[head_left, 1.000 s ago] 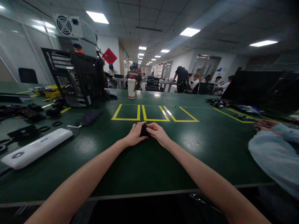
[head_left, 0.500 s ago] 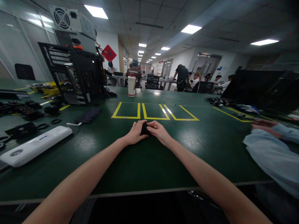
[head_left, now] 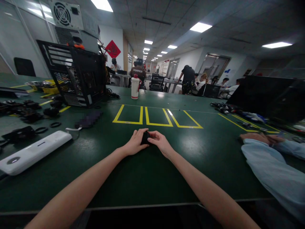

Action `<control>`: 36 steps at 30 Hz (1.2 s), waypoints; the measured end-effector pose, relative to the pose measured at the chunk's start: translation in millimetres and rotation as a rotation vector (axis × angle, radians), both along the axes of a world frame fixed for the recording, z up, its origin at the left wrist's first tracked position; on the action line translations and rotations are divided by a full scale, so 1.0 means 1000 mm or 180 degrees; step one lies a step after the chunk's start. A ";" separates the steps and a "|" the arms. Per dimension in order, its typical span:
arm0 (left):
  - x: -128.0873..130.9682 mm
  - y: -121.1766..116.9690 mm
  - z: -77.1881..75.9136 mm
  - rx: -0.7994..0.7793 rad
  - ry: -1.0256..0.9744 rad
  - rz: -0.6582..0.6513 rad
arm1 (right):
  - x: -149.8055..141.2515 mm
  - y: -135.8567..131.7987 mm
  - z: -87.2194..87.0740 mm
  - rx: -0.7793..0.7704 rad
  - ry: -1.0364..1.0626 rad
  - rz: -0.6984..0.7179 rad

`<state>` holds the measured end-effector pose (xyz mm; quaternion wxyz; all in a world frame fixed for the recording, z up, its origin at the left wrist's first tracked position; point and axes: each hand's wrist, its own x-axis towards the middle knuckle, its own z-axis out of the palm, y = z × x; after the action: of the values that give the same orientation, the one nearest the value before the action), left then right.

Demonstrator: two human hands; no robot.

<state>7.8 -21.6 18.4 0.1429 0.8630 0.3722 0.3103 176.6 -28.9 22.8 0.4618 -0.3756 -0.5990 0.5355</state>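
Note:
Both my hands meet around a small black object (head_left: 145, 138) on the green table (head_left: 147, 178), just this side of the yellow tape outlines (head_left: 157, 125). Its exact kind is hard to make out, as fingers cover much of it. My left hand (head_left: 136, 142) grips it from the left, with thumb in front and fingers over the back. From the other side, the thumb and fingers of my right hand (head_left: 160, 142) pinch its right edge.
A white power bank-like device (head_left: 38, 151) with a cable lies left, near black rings and parts (head_left: 20, 133). Behind stand an open computer case (head_left: 76, 74) and a white cup (head_left: 134, 87). At right rest a co-worker's sleeved arms (head_left: 264, 159) and a dark monitor-like panel (head_left: 267, 95).
My hands and the black object sit slightly lower and further left in view, as the camera has shifted. My hold looks much the same. The co-worker's hands at right have moved inward a little.

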 end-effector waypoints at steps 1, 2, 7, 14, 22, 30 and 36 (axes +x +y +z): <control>0.000 0.000 0.001 -0.0004 -0.0007 0.0002 | 0.000 0.001 0.000 -0.0010 -0.0021 -0.0021; 0.000 0.000 0.001 -0.0015 -0.0009 0.0004 | 0.000 0.001 -0.001 -0.0028 -0.0050 -0.0045; -0.001 0.001 0.001 -0.0099 0.0050 -0.0002 | 0.000 0.005 -0.005 -0.0046 -0.0142 -0.0100; 0.000 0.003 -0.002 0.0096 0.0063 0.0021 | 0.000 0.006 -0.004 -0.0259 0.0041 0.0029; -0.002 0.003 -0.003 0.0083 0.0054 -0.0010 | 0.003 0.008 -0.007 -0.0175 0.0037 0.0139; 0.000 0.006 -0.006 0.0132 0.0054 -0.0022 | 0.000 0.005 -0.004 -0.0267 0.0192 -0.0015; 0.001 0.006 -0.007 0.0126 0.0075 0.0018 | 0.001 0.004 -0.003 -0.0267 0.0003 0.0102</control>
<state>8.3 -16.0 11.4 0.1206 0.8682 0.3700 0.3077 178.0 -25.3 19.7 0.4373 -0.3848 -0.5818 0.5676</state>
